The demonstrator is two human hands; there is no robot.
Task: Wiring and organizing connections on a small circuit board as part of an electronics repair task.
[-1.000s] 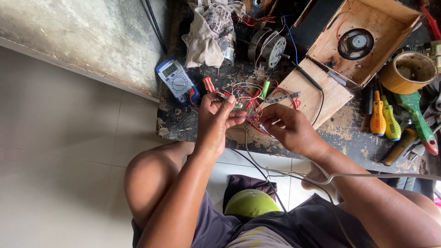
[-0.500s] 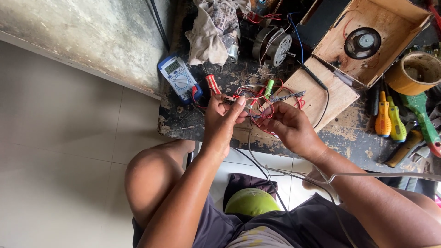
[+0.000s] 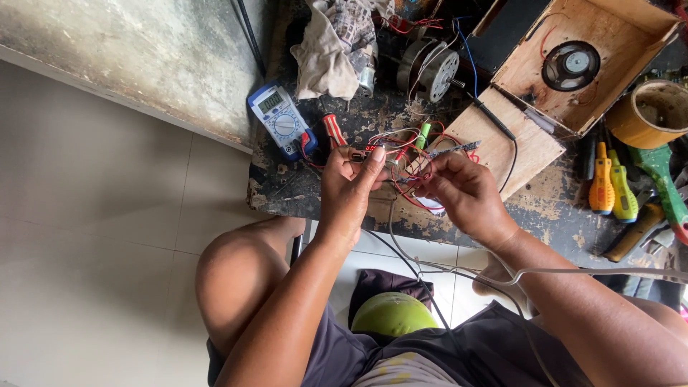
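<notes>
Both the left hand [image 3: 349, 192] and right hand [image 3: 462, 192] pinch a tangle of thin red wires [image 3: 410, 159]. They work just right of the blue multimeter [image 3: 282, 120], over the scarred, flaking bench [image 3: 287, 190].

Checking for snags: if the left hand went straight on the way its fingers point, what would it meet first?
Probably the tangle of red wires just past the left hand, then the small motor; depth is unclear.

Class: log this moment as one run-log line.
left hand: pinches red wires | right hand: grips same wires | multimeter: lies on bench, left
</notes>
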